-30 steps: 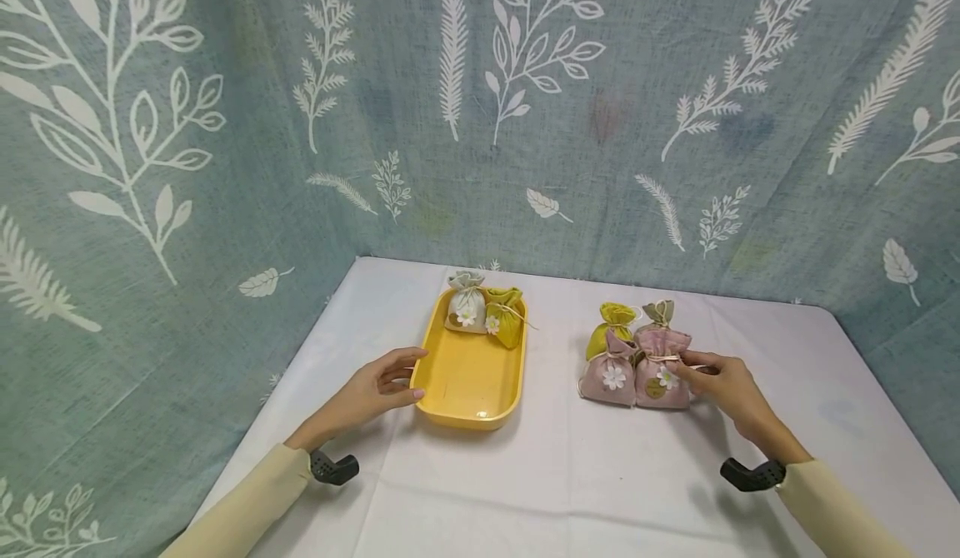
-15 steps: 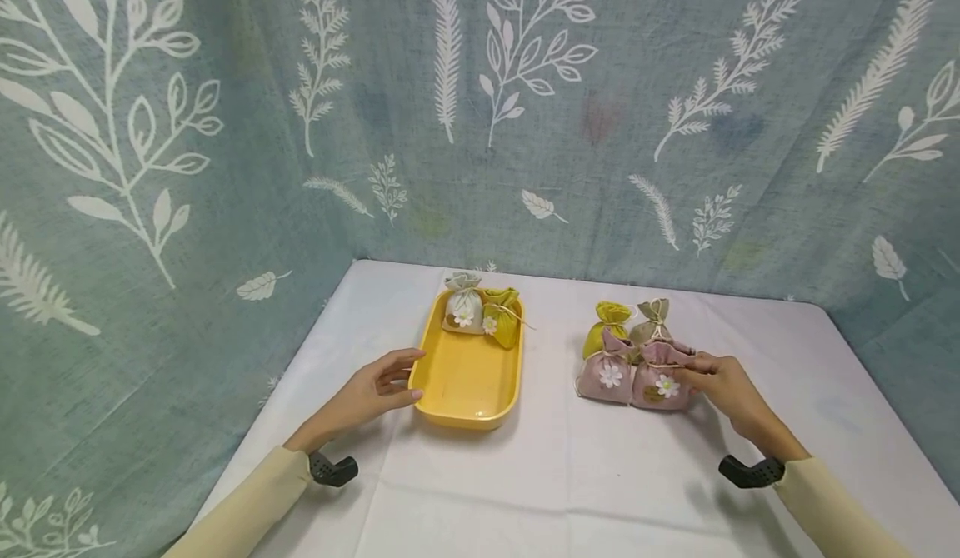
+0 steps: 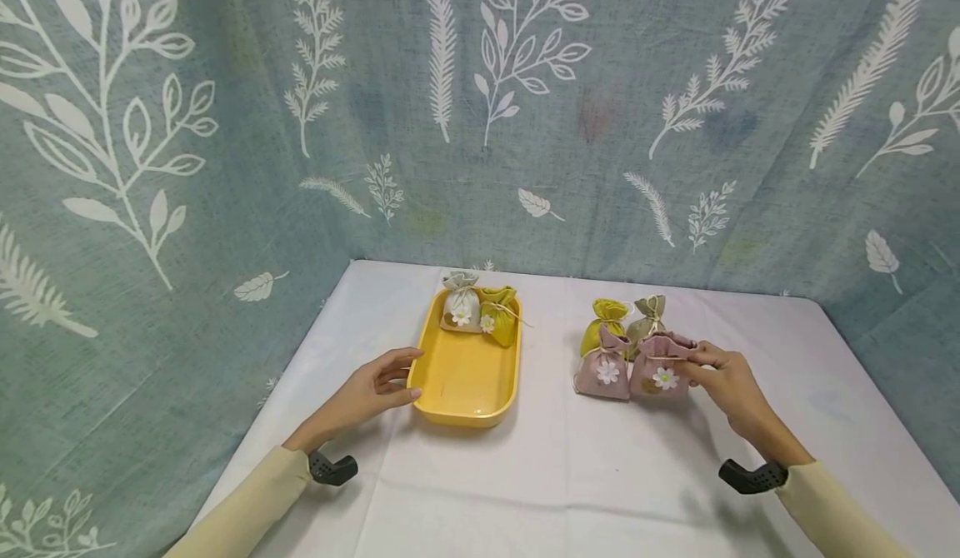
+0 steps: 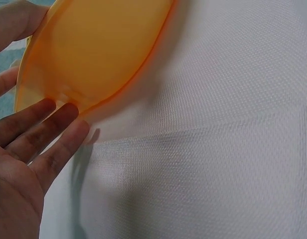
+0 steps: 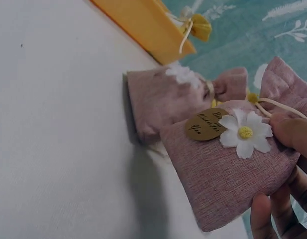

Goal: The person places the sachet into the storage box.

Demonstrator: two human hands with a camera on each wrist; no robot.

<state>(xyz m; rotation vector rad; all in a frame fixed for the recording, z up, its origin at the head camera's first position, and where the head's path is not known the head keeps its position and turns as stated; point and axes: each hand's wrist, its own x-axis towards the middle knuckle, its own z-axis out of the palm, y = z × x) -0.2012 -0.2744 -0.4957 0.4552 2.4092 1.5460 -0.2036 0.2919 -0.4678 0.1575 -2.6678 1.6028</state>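
Observation:
My right hand [image 3: 690, 370] pinches the neck of a pink pouch with a white daisy [image 3: 657, 368] [image 5: 228, 164], thumb on top and fingers behind, and the pouch is tipped up slightly off the cloth. A second pink pouch [image 3: 603, 372] [image 5: 163, 104] leans against it on the left. Behind them stand a green pouch [image 3: 602, 321] and an olive-beige pouch [image 3: 648, 311]. My left hand [image 3: 401, 375] [image 4: 29, 144] rests with straight fingers against the near-left rim of the yellow tray [image 3: 465, 379] [image 4: 93, 50]. The tray's far end holds a white pouch [image 3: 460, 306] and a green pouch [image 3: 498, 318].
A white cloth covers the table [image 3: 570, 483]. A teal leaf-print curtain [image 3: 480, 125] closes it in at the back and on both sides. Bare cloth lies between the tray and the pouches and along the near edge.
My right hand has tightened on the daisy pouch and raised it a little. The left hand has stayed at the tray's rim. The view has shifted slightly.

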